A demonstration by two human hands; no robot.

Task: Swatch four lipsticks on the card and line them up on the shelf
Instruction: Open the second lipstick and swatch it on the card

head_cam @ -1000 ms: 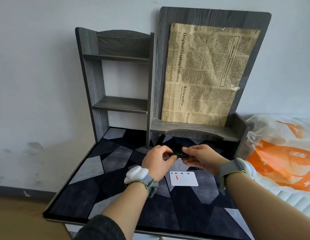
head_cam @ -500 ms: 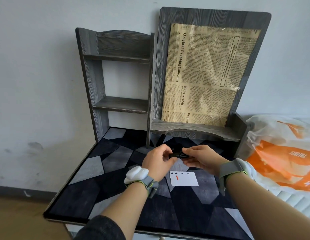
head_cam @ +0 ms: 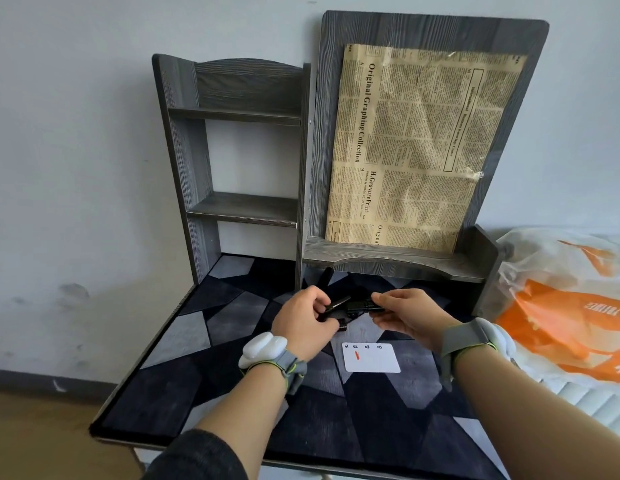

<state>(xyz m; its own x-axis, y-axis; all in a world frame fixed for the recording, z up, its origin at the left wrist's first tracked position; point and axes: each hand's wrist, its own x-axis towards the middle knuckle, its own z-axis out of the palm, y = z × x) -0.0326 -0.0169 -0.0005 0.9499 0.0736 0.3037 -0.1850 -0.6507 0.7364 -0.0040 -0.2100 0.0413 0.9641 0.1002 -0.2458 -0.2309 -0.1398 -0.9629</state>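
Above the table's middle, my left hand [head_cam: 303, 320] pinches a black lipstick cap [head_cam: 338, 303]. My right hand [head_cam: 407, 317] grips the black lipstick body [head_cam: 361, 304], and a small gap separates the two parts. Just in front of my hands lies the white swatch card [head_cam: 374, 360], with small numbers along its top and one red stroke [head_cam: 357, 355] near its left side. Another black lipstick [head_cam: 325, 276] stands on the mat under the low shelf. The grey wooden shelf unit [head_cam: 246, 209] stands at the back.
A sheet of old newspaper [head_cam: 419, 147] leans on the tall back board above the low right shelf [head_cam: 388, 258]. A dark mat with grey patches [head_cam: 184, 334] covers the table. An orange and white plastic bag [head_cam: 561, 306] lies to the right, off the table.
My hands have drawn apart. The lipstick they held together in one piece is now split, with the cap in my left hand and the body in my right.
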